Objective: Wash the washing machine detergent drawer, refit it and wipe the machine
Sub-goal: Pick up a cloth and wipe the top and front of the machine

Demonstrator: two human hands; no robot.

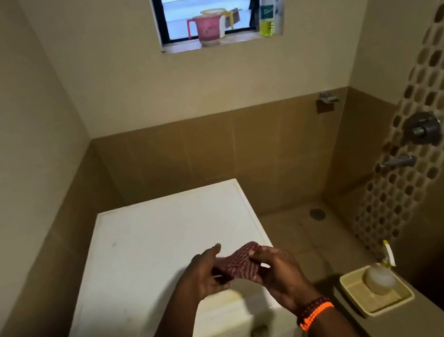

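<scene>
Both hands pinched a striped cloth above the washing machine, left hand on its left end, right hand on its right, the cloth stretched crosswise over the lid's front right corner.

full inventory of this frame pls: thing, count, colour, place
washing machine: 1, white, lower centre against the left wall
cloth: 1, dark red striped, held over the machine top
soap dish: 1, cream, ledge at lower right
soap: 1, white, in the soap dish
mug: 1, pink, window sill
bottle: 1, clear with yellow liquid, right end of sill
wall taps: several, metal, right and back walls
floor drain: 1, dark, floor corner
left hand: grips the cloth
right hand: grips the cloth; orange and dark bead bracelets on wrist
</scene>
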